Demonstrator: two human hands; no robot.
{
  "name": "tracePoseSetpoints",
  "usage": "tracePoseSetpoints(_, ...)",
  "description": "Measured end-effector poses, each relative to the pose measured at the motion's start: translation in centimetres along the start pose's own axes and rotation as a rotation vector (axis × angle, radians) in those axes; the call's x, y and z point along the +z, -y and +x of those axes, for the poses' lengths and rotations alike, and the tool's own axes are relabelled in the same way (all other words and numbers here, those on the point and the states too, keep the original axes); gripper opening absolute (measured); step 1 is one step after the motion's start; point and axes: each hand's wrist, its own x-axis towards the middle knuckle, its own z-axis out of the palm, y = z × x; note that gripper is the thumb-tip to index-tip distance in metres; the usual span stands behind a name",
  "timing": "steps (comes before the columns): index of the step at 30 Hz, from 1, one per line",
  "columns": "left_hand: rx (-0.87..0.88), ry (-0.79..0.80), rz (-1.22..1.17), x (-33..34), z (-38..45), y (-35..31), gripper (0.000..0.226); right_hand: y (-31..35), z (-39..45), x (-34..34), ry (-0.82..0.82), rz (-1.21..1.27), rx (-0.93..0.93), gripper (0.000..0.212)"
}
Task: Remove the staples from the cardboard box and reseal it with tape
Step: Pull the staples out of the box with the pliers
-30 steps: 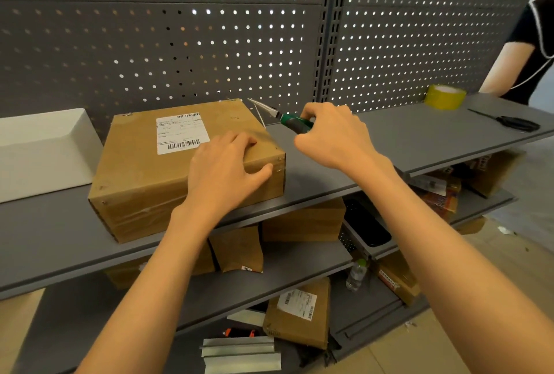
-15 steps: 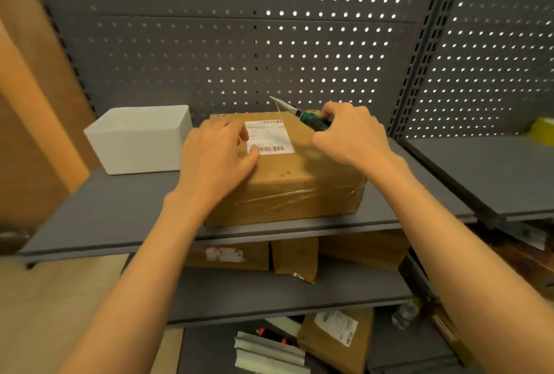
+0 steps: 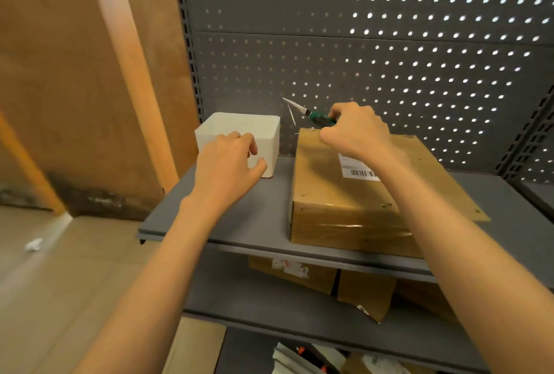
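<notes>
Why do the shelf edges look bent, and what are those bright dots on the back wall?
Head view: the wide-angle lens bows the shelf edges. The dots are light shining through the pegboard holes. Tape on the cardboard box front shows soft glare, and the right hand casts a shadow on its top. The wood at far left looks blurred.

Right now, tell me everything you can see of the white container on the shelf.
The white container is a squarish, open-topped tub with rounded corners and plain matte walls, plastic by the look of it. It stands upright at the left end of the grey shelf, near the pegboard, apart from the cardboard box on its right. The left hand is curled at its front wall, seemingly touching it. Its inside is hidden.
</notes>
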Motion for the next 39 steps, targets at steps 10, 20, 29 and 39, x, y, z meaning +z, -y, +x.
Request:
tracePoseSetpoints(10, -0.033, 0.012, 0.015, 1.2, 1.5, 2.4, 0.024, 3.1, 4.0, 3.6, 0.033, -0.023, -0.013, 0.014)
tracePoseSetpoints(20, -0.007, 0.003, -0.017, 2.2, 2.9, 2.6, 0.021, 3.2, 5.3, 4.2, 0.079, -0.09, -0.042, 0.032)
tracePoseSetpoints(29, -0.126, 0.135, -0.429, 3.7, 3.1, -0.5, 0.017, 0.1, 4.3, 1.1, 0.066, -0.122, -0.041, 0.041)
tracePoseSetpoints(39, -0.37, 0.303, -0.875, 7.0, 4.1, -4.4, 0.052, -6.4, 2.5, -1.1, 0.126, -0.187, 0.03, 0.049)
